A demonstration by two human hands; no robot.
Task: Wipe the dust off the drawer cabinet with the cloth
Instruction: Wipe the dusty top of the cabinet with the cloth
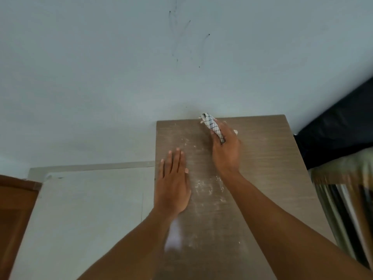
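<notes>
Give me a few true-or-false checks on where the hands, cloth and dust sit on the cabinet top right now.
1. The right hand grips the checked cloth. True.
2. The cloth is at the near edge of the cabinet top. False: it is at the far edge, by the wall.
3. The left hand lies flat on the top, fingers straight. True.
4. The left hand holds a second cloth. False: it holds nothing.
5. White dust lies on the top between the two hands. True.

Most of the cloth (213,127) hides under the right hand (227,153); cabinet (262,158) cropped below.
</notes>
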